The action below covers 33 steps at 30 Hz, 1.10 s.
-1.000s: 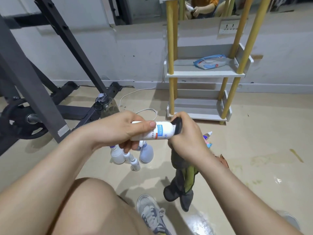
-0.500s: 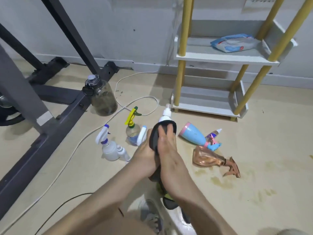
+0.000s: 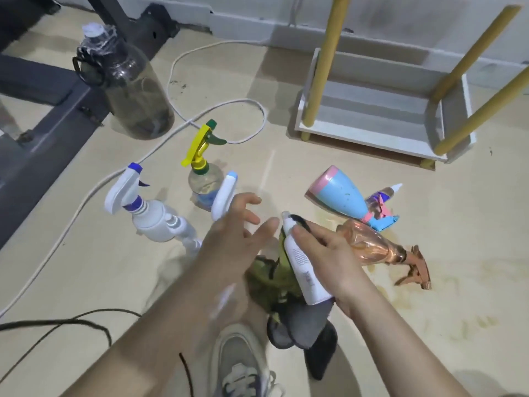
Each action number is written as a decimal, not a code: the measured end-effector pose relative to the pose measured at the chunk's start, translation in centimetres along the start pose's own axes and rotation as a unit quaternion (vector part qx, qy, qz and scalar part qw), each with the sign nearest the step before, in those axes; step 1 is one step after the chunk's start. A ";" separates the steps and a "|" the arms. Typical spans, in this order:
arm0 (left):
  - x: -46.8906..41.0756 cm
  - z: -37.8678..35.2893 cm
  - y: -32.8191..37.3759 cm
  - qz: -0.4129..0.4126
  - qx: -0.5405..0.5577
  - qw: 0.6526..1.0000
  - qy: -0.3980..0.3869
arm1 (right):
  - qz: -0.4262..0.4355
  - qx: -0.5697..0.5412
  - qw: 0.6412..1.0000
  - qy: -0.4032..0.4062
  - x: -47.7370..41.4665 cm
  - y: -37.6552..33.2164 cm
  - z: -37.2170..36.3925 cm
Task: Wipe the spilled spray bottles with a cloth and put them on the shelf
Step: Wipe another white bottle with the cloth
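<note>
Hanging nearest, just above the shoe (image 3: pixel 240 359), is the soft green and grey cloth (image 3: pixel 273 279). It is floppy and will bunch up easily. The right hand (image 3: pixel 326 253) has its fingers curled round the small white bottle (image 3: pixel 300 262) and holds the cloth along with it. That bottle looks light and hard, and maybe slippery if wet, so a grip round its middle seems best. The left hand (image 3: pixel 229 242) is just beside it with fingers spread, holding nothing. Farther out, the rosy see-through bottle (image 3: pixel 372 247) and the blue bottle (image 3: pixel 340 199) lie on their sides on the floor (image 3: pixel 315 156), near brown wet marks (image 3: pixel 400 296). They look like thin plastic, so take the fat body, not the trigger. The white shelf (image 3: pixel 357 136) stands farthest.
</note>
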<state>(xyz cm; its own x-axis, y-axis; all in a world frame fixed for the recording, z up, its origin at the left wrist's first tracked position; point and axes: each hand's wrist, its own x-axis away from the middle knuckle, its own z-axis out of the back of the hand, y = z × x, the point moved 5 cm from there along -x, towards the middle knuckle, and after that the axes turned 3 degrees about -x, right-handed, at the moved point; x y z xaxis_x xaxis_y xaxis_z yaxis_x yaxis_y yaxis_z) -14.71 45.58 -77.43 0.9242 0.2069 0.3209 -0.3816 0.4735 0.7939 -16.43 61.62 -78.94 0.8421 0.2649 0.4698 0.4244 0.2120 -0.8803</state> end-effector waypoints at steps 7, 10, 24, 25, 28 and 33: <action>-0.2 -1.8 -3.3 0.113 0.224 0.968 -0.028 | 0.074 0.275 0.958 -0.020 -1.9 1.5 -1.1; 0.4 -0.9 -4.6 0.126 0.225 0.965 0.041 | 0.105 0.303 0.945 0.066 -2.0 2.1 -0.5; 6.1 0.9 -11.9 0.141 -0.021 0.959 0.247 | 0.029 0.043 0.994 -0.097 1.7 8.3 -11.9; 6.1 0.8 -11.6 0.126 -0.047 0.962 0.240 | 0.036 0.061 0.993 -0.092 1.4 9.3 -12.8; 6.8 0.7 -11.7 0.073 -0.092 0.961 0.250 | -0.023 0.047 0.998 -0.046 -1.6 12.0 -12.8; 7.1 0.7 -12.7 0.059 -0.096 0.959 0.260 | -0.022 -0.013 0.998 -0.059 -1.7 11.6 -13.2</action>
<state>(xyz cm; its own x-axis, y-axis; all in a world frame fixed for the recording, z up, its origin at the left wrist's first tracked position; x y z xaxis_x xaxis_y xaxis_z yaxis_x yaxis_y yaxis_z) -3.23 40.41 -84.89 0.7629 0.6434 0.0625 -0.5244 0.5594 0.6419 -8.49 51.20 -90.85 0.7775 0.3655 0.5118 0.4709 0.2012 -0.8590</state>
